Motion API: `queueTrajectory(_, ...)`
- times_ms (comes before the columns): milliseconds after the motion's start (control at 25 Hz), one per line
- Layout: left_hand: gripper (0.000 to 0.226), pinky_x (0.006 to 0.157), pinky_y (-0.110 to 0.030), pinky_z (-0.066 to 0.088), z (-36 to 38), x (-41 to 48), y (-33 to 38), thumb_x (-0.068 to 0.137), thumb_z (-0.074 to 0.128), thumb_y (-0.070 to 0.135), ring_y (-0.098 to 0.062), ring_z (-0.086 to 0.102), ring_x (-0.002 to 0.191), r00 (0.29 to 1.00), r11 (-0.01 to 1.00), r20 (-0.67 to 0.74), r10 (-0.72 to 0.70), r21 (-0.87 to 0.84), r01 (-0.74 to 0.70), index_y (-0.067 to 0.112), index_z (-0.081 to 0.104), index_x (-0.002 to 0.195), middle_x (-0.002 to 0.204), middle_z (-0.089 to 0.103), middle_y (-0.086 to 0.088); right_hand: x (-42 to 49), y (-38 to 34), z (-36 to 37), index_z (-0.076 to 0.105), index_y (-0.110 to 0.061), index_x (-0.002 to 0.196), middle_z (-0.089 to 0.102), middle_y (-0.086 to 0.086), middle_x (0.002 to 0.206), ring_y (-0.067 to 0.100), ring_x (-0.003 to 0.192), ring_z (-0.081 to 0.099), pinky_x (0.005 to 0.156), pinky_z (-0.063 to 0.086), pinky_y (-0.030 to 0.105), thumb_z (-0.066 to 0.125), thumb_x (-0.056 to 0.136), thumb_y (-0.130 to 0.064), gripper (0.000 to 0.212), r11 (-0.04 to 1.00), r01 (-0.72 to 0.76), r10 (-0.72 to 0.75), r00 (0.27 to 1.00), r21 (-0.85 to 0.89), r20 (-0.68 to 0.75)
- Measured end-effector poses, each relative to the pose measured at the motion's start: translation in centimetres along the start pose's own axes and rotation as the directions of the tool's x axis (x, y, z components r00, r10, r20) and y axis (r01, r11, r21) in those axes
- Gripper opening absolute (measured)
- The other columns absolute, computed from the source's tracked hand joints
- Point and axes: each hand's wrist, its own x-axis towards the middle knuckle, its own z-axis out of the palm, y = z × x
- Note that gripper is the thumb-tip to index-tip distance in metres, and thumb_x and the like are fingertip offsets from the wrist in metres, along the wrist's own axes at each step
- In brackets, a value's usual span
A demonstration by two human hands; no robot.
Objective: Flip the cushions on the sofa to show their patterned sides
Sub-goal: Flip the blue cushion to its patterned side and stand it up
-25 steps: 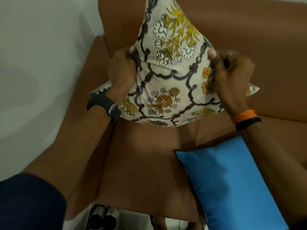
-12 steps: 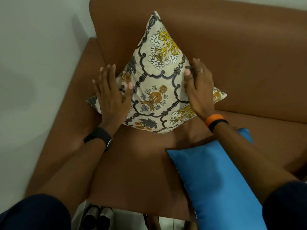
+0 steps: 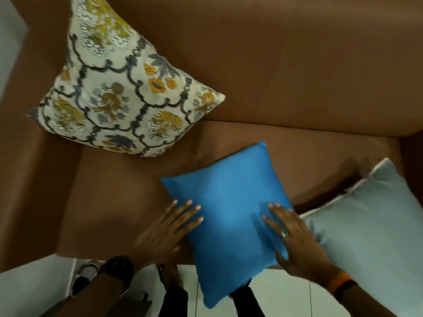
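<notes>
- Blue cushion (image 3: pixel 231 216) at lower centre of the frame, plain side up, flat on the brown sofa (image 3: pixel 297 65) seat, near end hanging past the seat's front edge over the pale floor.
- Long axis from upper centre down toward the bottom edge, leaning slightly left at the bottom; one corner aimed at the backrest.
- Left hand (image 3: pixel 169 229) at the cushion's left edge, fingers spread and extended, tips resting on the blue fabric, palm off to the side; open, nothing held.
- Right hand (image 3: pixel 295 239) at the cushion's right edge, flat and splayed on the fabric, ring visible; likewise open, no pinch on anything.
- Cushion lying straight between the two hands, ahead of the wrists and toward the top of the frame; both about equally near, one per long edge.
- Likely next need: fingers curled under both side edges, then a turn about that long axis.
- Patterned cushion (image 3: pixel 123 88) in the upper left corner, propped against the backrest, floral face out; seemingly done.
- Pale grey cushion (image 3: pixel 370 227) at lower right, plain side showing, touching or just beside the right hand; probably awaiting its turn.
</notes>
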Motion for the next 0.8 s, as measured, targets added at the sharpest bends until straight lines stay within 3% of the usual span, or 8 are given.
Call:
queueTrajectory(80, 0.115, 0.118, -0.063, 0.027, 1.9, 1.5, 3.1, 0.075, 0.073, 0.062, -0.041, 0.010, 0.157, 0.999, 1.000, 0.029, -0.018, -0.016, 0.019, 0.027, 0.009, 0.164, 0.172, 0.001, -0.015, -3.8, 1.9, 3.2, 0.016, -0.024, 0.167, 0.015, 0.014, 0.175, 0.035, 0.161, 0.018, 0.125, 0.020, 0.053, 0.063, 0.080, -0.048, 0.102, 0.998, 0.016, -0.012, 0.999, -0.068, 0.053)
queueTrajectory(240, 0.119, 0.116, -0.072, 0.025, 3.5, 5.0, 6.0, 0.064, 0.061, 0.084, -0.046, 0.023, 0.153, 0.989, 0.990, 0.061, -0.134, -0.027, 0.136, 0.029, 0.020, 0.161, 0.168, 0.019, -0.020, -4.6, 4.3, 8.9, 0.015, -0.028, 0.167, 0.026, 0.022, 0.171, 0.043, 0.159, 0.020, 0.125, 0.022, 0.056, 0.054, 0.093, -0.069, 0.093, 0.997, -0.072, 0.071, 0.997, -0.042, -0.019)
queueTrajectory(400, 0.084, 0.127, -0.055, 0.018, 1.5, 5.9, 4.5, 0.086, 0.061, 0.063, -0.030, 0.028, 0.154, 0.978, 0.936, -0.076, -0.196, -0.313, 0.164, 0.033, 0.030, 0.157, 0.164, 0.035, -0.007, -2.7, 4.2, 8.7, 0.039, -0.028, 0.157, 0.043, 0.018, 0.162, 0.040, 0.149, 0.041, 0.115, 0.037, 0.056, 0.052, 0.097, -0.055, 0.067, 0.977, -0.128, 0.156, 0.973, 0.169, -0.167)
queueTrajectory(520, 0.066, 0.129, -0.036, 0.021, -2.3, 6.6, 1.4, 0.090, 0.063, 0.037, -0.012, 0.039, 0.149, 0.956, 0.801, -0.139, -0.258, -0.585, 0.131, 0.035, 0.040, 0.153, 0.155, 0.046, 0.009, -2.2, 4.8, 3.2, 0.044, -0.034, 0.154, 0.052, 0.005, 0.158, 0.028, 0.142, 0.053, 0.113, 0.042, 0.047, 0.061, 0.080, -0.047, 0.076, 0.916, -0.093, 0.195, 0.953, 0.390, -0.230)
queueTrajectory(640, 0.046, 0.122, -0.020, 0.031, -7.2, 10.9, -1.1, 0.097, 0.064, 0.026, -0.003, 0.049, 0.139, 0.898, 0.677, 0.064, -0.435, -0.634, 0.373, 0.020, 0.056, 0.142, 0.148, 0.056, 0.008, -1.5, 6.1, -4.3, 0.050, -0.047, 0.148, 0.063, -0.010, 0.147, 0.013, 0.134, 0.061, 0.113, 0.045, 0.029, 0.065, 0.078, -0.031, 0.072, 0.792, -0.145, 0.340, 0.912, 0.593, -0.230)
queueTrajectory(680, 0.042, 0.117, -0.014, 0.033, -8.6, 12.4, -2.7, 0.100, 0.063, 0.024, 0.002, 0.052, 0.134, 0.781, 0.586, 0.250, -0.573, -0.541, 0.603, 0.019, 0.056, 0.141, 0.144, 0.058, 0.008, -0.6, 6.8, -7.3, 0.058, -0.045, 0.141, 0.071, -0.006, 0.135, 0.014, 0.124, 0.067, 0.106, 0.048, 0.024, 0.067, 0.079, -0.032, 0.064, 0.759, -0.189, 0.398, 0.892, 0.624, -0.214)
queueTrajectory(720, 0.042, 0.110, -0.006, 0.036, -10.7, 14.3, -4.0, 0.099, 0.065, 0.026, 0.010, 0.054, 0.125, 0.659, 0.456, 0.340, -0.671, -0.512, 0.728, 0.020, 0.056, 0.139, 0.135, 0.060, 0.012, 0.3, 7.7, -9.9, 0.064, -0.038, 0.133, 0.076, -0.001, 0.121, 0.015, 0.110, 0.071, 0.096, 0.050, 0.019, 0.071, 0.080, -0.037, 0.053, 0.736, -0.239, 0.450, 0.871, 0.633, -0.195)
queueTrajectory(800, 0.062, 0.098, -0.002, 0.042, -15.0, 17.9, -5.1, 0.084, 0.076, 0.045, 0.020, 0.053, 0.114, 0.755, 0.513, -0.012, -0.656, -0.741, 0.434, 0.027, 0.051, 0.138, 0.114, 0.062, 0.012, 3.0, 9.9, -14.5, 0.069, -0.026, 0.124, 0.077, 0.006, 0.106, 0.009, 0.090, 0.071, 0.078, 0.051, 0.014, 0.085, 0.083, -0.044, 0.047, 0.692, -0.288, 0.505, 0.848, 0.662, -0.159)
